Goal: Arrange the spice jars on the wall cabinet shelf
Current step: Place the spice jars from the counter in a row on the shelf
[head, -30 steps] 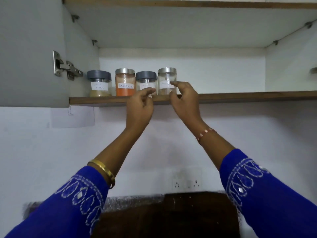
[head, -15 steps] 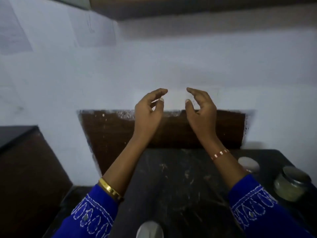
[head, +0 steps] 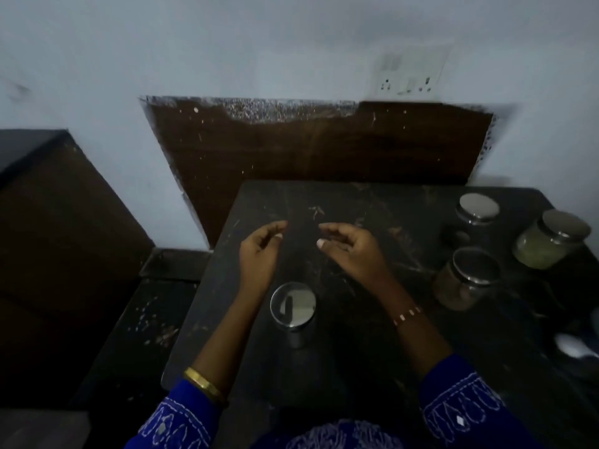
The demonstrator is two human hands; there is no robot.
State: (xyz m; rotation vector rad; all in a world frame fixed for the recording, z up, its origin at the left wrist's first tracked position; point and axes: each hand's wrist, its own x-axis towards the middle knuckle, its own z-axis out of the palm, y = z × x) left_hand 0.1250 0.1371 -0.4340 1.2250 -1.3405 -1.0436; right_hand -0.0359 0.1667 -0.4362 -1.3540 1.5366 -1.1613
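I look down at a dark counter [head: 356, 367]. My left hand [head: 259, 254] and my right hand [head: 353, 251] hover above it side by side, fingers loosely curled, holding nothing. A jar with a shiny metal lid [head: 293, 307] stands just below and between my wrists. At the right stand three more jars: a silver-lidded jar [head: 478, 209] at the back, a jar of pale green powder [head: 551, 243] beside it, and a jar of brownish spice [head: 466, 280] nearer me. The wall cabinet shelf is out of view.
A white wall with a socket plate [head: 408, 74] rises behind the counter, with a brown board [head: 308, 147] against it. A lower dark surface [head: 139, 325] lies left of the counter. Something white [head: 573, 346] sits at the right edge.
My view has dropped from the cabinet shelf down to the counter. Both hands left the jars on the shelf and came down empty to just above the counter.
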